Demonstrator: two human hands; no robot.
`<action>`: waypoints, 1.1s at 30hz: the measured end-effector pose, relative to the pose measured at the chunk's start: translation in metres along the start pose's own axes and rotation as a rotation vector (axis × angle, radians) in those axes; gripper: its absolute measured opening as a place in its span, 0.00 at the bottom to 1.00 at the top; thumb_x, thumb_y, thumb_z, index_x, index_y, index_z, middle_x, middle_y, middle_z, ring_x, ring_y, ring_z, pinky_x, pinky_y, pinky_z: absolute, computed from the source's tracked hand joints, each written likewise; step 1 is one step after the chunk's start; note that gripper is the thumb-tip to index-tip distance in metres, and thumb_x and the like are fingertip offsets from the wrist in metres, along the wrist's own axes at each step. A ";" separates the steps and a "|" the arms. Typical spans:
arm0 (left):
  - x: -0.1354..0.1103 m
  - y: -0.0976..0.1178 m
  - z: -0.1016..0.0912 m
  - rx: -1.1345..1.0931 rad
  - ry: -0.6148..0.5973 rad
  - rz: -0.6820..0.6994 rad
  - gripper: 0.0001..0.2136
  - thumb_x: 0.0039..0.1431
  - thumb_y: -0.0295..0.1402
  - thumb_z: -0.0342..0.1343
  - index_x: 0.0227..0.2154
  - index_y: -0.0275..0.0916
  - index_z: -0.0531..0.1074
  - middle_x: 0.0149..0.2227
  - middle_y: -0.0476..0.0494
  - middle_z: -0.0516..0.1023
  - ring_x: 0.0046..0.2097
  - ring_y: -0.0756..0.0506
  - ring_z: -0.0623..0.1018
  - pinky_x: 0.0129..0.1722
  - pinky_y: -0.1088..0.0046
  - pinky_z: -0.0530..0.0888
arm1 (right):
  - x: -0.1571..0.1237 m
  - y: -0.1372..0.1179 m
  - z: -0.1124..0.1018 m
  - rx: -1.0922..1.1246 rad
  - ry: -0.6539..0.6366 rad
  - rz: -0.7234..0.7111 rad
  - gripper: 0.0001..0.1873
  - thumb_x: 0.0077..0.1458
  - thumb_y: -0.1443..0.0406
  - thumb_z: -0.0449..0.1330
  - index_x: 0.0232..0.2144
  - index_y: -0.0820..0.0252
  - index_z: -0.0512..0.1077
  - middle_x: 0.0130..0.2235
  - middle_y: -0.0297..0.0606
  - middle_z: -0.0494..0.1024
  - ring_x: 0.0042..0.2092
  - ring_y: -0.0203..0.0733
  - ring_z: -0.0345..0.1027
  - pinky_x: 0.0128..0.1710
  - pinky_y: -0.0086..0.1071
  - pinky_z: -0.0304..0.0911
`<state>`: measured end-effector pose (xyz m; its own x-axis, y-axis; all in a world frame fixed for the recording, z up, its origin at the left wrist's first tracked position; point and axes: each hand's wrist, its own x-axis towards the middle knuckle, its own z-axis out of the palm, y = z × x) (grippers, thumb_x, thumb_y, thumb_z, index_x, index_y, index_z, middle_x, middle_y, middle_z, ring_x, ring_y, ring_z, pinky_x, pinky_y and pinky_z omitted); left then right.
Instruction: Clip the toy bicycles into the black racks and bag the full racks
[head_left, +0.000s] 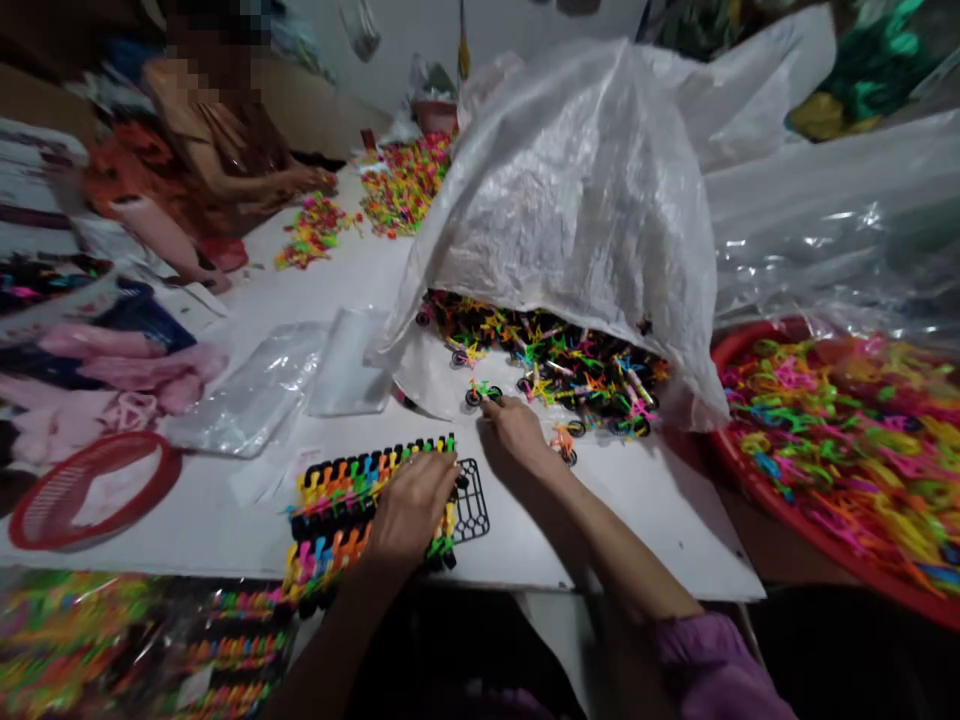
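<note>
My left hand [411,507] curls over rows of small colourful toy bicycles [337,470] standing on a black plastic grid [472,505]. Its closed fingertips are by the bare right end of that grid; whatever they grip is hidden. Further forward, my right hand [519,432] has its fingertips at the near edge of a green toy bicycle [484,394] with black wheels, the fingers drawn together on it. An orange toy bicycle [565,442] lies just right of this hand. Behind it, a heap of mixed toy bicycles [555,365] spills from a large whitish plastic sack [562,200].
At right stands a red basin [724,425] full of colourful plastic parts. Clear plastic bags [259,385] and a red basket [34,535] lie at left. Across the table [341,275], another person [217,150] handles small parts beside colourful piles [405,185]. Packed toys [232,650] sit below the front edge.
</note>
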<state>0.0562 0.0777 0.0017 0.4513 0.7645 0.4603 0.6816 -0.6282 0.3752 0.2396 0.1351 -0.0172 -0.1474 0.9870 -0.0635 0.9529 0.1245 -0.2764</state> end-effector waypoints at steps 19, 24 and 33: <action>0.004 0.006 -0.005 0.041 -0.039 -0.075 0.10 0.61 0.30 0.45 0.38 0.37 0.72 0.36 0.42 0.77 0.39 0.45 0.76 0.41 0.67 0.72 | -0.035 -0.020 0.041 0.455 -0.004 -0.364 0.07 0.57 0.65 0.53 0.34 0.60 0.70 0.33 0.36 0.72 0.37 0.38 0.61 0.38 0.29 0.53; 0.005 0.010 -0.007 0.072 -0.086 -0.083 0.09 0.61 0.30 0.44 0.33 0.38 0.70 0.33 0.43 0.76 0.36 0.46 0.75 0.39 0.68 0.72 | -0.052 -0.026 0.038 0.413 0.034 -0.328 0.10 0.60 0.64 0.49 0.39 0.61 0.68 0.37 0.40 0.72 0.41 0.40 0.61 0.42 0.31 0.54; 0.000 0.004 -0.004 0.080 -0.080 -0.060 0.08 0.61 0.30 0.46 0.33 0.38 0.70 0.32 0.44 0.76 0.35 0.46 0.75 0.37 0.69 0.71 | -0.013 0.012 -0.009 0.130 0.024 0.219 0.12 0.53 0.61 0.56 0.38 0.62 0.69 0.39 0.47 0.74 0.40 0.44 0.66 0.37 0.32 0.55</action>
<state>0.0572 0.0746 0.0065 0.4506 0.8113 0.3725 0.7510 -0.5701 0.3332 0.2559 0.1249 -0.0108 0.0668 0.9913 -0.1135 0.9190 -0.1055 -0.3798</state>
